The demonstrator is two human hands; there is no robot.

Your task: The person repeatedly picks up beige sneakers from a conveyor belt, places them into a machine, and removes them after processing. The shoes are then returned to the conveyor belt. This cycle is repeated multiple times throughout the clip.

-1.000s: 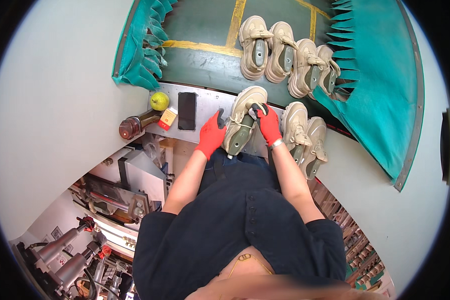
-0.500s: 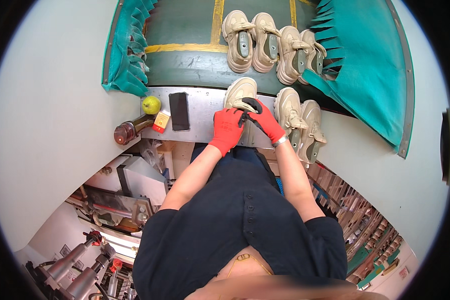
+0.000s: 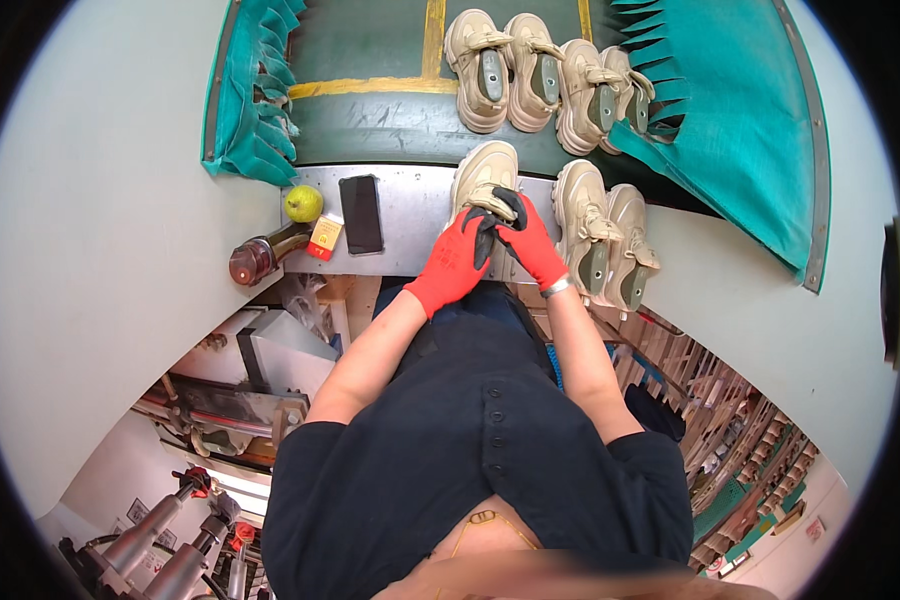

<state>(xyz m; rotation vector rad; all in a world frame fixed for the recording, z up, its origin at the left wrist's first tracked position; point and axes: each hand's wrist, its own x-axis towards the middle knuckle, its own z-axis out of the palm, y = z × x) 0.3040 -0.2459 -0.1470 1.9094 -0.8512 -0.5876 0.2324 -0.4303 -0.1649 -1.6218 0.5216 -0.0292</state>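
Though near the ledge edge [image 3: 408, 262], beige shoe [image 3: 484, 172] in left fingers' [image 3: 484, 242] and right fingers' [image 3: 511, 204] grasp, room leftward.

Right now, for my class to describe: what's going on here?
A person has the red-gloved left hand and right hand at the tongue area of a beige chunky sneaker; the exact grip is hidden. Two matching sneakers are to its right, and four more sit on the green surface beyond. A black smartphone lies leftward on the metal ledge.
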